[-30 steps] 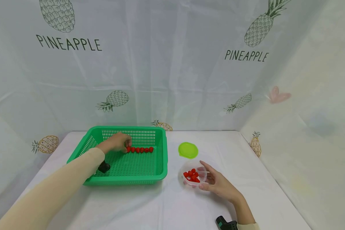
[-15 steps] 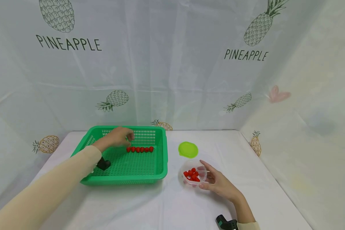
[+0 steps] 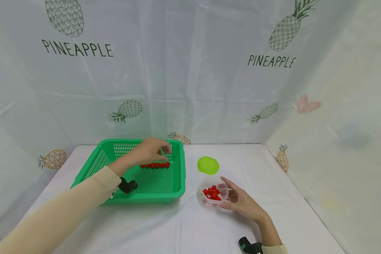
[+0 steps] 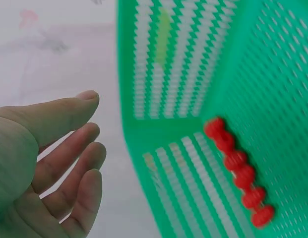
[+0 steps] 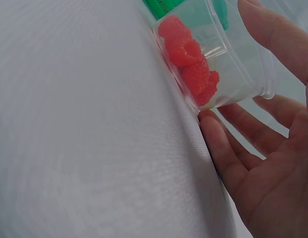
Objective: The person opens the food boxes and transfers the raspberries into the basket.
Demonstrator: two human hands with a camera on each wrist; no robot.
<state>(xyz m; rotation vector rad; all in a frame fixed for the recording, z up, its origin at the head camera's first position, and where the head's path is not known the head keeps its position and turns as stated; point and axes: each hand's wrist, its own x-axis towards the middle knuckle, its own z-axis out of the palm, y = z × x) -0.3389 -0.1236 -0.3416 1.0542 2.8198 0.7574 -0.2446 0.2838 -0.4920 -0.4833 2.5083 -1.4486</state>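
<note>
Left hand point(image 3: 153, 150): raised over the far half of the green rectangular perforated plastic basket point(image 3: 152, 185), wrist bent, fingers loosely curved, thumb apart from fingertips, nothing gripped. It hung above the straight row of red raspberries point(image 3: 158, 165) on the basket floor; left wrist view counted six, side by side, the end one close to the wall. Cream sleeve point(image 3: 95, 190) crossed the basket's near-left corner, so that side was blocked by the forearm.

Right hand point(image 3: 241, 203): wrapped on the right side of the clear round plastic cup point(image 3: 209, 182), thumb near side, fingers on the far side. Cup stood on the white table cloth point(image 3: 203, 229), more raspberries point(image 5: 191, 59) piled in its bottom.

Edges: basket's right wall faced the cup across a strip of cloth, decent lateral room. Lime-green round lid point(image 3: 207, 165) lay flat just beyond the cup, apart from it. Far table edge ran close behind the basket, against the white pineapple-print backdrop point(image 3: 190, 70). Cloth extended right of the right hand to the table's right edge.
</note>
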